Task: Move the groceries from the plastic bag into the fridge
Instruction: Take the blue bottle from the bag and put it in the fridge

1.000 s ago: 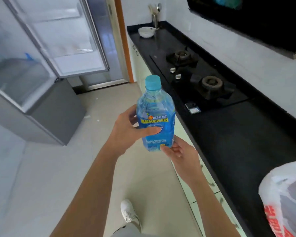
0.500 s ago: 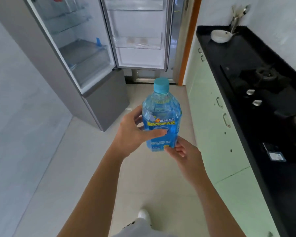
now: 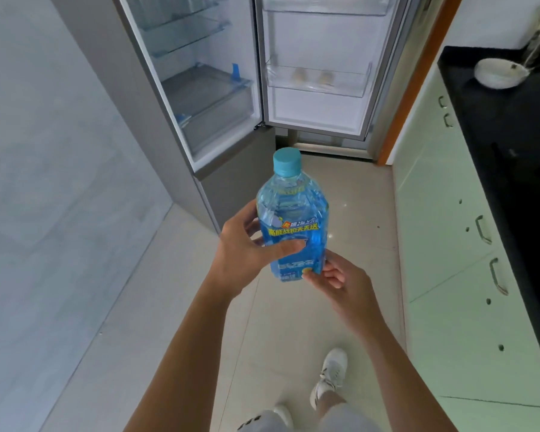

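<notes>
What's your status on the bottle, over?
Left hand grips blue bottle upright; right hand holds its base. Fridge open ahead. Path shows no obstacle.

Yellow Chinese characters, "高能战拍天天送", run across the blue label of a clear blue plastic bottle; the smaller print below is illegible.

You get bright, even daylight, soft shadows, a glint on the floor, and wide-angle bending at the edges.

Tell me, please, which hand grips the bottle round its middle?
The left hand: its thumb lies across the label of the bottle, while the right hand holds just the bottom corner with its fingertips.
</notes>
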A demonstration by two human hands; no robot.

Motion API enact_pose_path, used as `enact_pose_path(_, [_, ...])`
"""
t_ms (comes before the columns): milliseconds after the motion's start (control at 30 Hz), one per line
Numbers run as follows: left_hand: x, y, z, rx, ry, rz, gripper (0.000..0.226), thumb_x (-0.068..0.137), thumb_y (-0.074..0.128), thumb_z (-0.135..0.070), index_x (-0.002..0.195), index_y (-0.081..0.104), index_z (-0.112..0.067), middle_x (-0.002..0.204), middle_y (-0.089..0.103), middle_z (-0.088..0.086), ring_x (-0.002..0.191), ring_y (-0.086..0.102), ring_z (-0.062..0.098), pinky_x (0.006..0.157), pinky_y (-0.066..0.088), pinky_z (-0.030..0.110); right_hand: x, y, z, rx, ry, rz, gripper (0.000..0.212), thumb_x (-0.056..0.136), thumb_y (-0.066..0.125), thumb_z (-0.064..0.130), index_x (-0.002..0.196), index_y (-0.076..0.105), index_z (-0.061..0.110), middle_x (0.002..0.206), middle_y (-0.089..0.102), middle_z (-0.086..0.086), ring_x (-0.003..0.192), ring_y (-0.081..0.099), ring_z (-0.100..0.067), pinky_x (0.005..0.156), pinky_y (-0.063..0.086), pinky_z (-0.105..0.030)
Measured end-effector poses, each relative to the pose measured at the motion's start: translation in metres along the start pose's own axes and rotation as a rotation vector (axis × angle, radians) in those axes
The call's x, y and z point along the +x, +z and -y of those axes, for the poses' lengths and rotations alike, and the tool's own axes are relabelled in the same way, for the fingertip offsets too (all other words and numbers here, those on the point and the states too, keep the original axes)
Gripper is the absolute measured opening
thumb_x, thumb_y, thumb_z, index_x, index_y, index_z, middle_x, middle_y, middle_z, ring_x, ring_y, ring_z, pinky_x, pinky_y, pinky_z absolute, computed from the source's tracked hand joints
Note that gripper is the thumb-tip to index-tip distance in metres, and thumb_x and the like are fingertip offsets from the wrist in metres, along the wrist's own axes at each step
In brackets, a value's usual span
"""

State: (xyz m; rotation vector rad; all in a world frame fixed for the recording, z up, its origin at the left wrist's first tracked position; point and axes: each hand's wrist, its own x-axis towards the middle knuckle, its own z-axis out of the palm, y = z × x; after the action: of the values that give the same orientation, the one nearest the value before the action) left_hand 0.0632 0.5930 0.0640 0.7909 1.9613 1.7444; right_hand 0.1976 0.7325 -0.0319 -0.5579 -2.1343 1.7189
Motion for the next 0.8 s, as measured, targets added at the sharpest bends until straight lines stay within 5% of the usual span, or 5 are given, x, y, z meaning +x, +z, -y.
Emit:
enact_pose_path(367, [0.134,0.021,0.003,0.079,0.004,-0.095,0.056,0.065,0.083,-0.033,0.116,0.063,-0.023,0.107,0.073,-0.014,0.105,0.068,0.009,0.084,0.055,0.02,0.151,-0.042,-0.01,-0.037,-0.042,0.12,0.027,0.086,0.068,0.044,0.11,0.07,0.033,0.094,0.075,0.017,0.092,0.071,-0.007,0.084,0.058,-0.027])
enact_pose_path(633, [0.234,0.055,-0.003,0.049,0.005,-0.212,0.052,0.067,0.084,-0.018,0.115,0.063,-0.017,0.101,0.074,-0.017,0.098,0.07,0.005,0.077,0.053,0.013,0.268,-0.093,-0.018,-0.051,-0.1,0.191,0.043,0.087,0.065,0.055,0.12,0.068,0.029,0.1,0.076,0.01,0.094,0.072,-0.009,0.084,0.06,-0.035])
enact_pose_path(800, [0.27,0.06,0.001,0.072,-0.01,-0.27,0.058,0.064,0.085,-0.026,0.117,0.062,-0.018,0.105,0.073,-0.016,0.102,0.069,0.005,0.081,0.053,0.014,0.315,-0.101,-0.025,-0.055,-0.115,0.265,0.049,0.084,0.064,0.06,0.12,0.068,0.026,0.1,0.077,0.009,0.093,0.073,-0.008,0.084,0.061,-0.032])
